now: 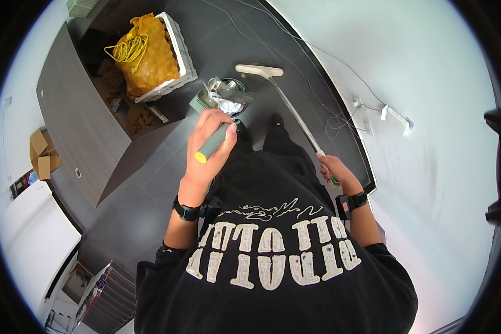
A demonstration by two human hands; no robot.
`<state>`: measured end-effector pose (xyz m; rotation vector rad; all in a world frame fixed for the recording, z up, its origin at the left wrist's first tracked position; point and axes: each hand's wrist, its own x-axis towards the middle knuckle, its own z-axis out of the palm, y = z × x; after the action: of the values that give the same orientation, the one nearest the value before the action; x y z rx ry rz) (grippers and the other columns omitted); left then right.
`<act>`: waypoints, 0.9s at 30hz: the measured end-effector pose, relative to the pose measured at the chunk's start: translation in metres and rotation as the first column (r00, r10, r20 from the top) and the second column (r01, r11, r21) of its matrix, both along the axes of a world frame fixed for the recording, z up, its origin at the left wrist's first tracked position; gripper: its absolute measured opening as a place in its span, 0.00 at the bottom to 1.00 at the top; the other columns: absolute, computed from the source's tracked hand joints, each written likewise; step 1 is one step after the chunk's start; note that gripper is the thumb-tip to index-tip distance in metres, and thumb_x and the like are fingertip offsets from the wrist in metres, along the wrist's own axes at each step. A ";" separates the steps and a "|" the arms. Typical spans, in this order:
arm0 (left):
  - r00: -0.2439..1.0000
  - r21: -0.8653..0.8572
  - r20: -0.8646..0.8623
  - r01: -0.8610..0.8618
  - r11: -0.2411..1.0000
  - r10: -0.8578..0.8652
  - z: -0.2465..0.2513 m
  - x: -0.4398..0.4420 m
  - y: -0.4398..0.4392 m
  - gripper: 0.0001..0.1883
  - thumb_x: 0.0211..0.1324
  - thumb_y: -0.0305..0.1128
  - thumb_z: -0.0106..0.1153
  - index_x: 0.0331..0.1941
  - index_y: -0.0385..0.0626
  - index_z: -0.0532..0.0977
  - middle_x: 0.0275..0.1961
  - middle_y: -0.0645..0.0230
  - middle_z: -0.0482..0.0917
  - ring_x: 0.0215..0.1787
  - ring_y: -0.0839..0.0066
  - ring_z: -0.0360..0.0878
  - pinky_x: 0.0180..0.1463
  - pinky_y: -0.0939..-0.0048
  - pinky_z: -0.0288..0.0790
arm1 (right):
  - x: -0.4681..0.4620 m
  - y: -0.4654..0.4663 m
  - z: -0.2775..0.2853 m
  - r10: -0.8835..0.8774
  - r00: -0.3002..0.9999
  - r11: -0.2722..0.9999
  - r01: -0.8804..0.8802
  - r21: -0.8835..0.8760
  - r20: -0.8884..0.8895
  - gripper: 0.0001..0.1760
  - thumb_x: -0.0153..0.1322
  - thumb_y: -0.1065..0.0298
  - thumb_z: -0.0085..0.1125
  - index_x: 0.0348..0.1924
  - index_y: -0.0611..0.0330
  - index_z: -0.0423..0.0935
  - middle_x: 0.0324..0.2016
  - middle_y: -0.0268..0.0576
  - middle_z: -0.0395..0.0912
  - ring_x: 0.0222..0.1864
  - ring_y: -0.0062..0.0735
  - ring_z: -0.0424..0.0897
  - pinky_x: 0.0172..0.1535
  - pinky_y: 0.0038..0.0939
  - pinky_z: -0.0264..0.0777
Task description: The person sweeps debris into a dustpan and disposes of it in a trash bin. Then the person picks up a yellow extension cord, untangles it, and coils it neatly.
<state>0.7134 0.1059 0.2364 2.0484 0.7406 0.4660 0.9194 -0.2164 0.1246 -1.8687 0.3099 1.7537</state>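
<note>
My left hand (208, 140) is wrapped around a grey-green handle (211, 144) with a yellow end cap. Just beyond that hand lies a pale green ridged plastic piece (198, 101), which looks like part of a dustpan; the hand hides where it may join the handle. Beside it stands a round dark-rimmed waste bin (247, 109), with white cords and crumpled litter (229, 104) showing at its top. My right hand (340, 171) grips the lower end of a broom's metal pole (294, 110). The broom's white head (259, 70) is at the far end, over the dark floor.
Left of the bin, a yellow net sack (150, 58) with a coiled yellow cord (131, 48) sits in a white foam box (183, 50). A grey desk (83, 121) stands at left. Loose cables (338, 121) run along the right wall to a power strip (396, 120).
</note>
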 end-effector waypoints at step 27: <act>0.951 -0.117 0.310 0.040 0.992 -0.002 -0.066 0.144 -0.010 0.19 0.66 0.35 0.54 0.21 0.34 0.77 0.18 0.70 0.70 0.18 0.82 0.61 0.25 0.75 0.54 | 0.109 -0.098 0.012 0.294 0.946 0.954 -0.300 0.019 0.134 0.20 0.77 0.53 0.52 0.32 0.64 0.72 0.19 0.35 0.71 0.15 0.24 0.71 0.20 0.31 0.66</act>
<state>0.8572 0.0963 0.1706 1.8117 0.5432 0.6941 1.0282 -0.3146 0.1370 -2.0757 -0.0606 1.8004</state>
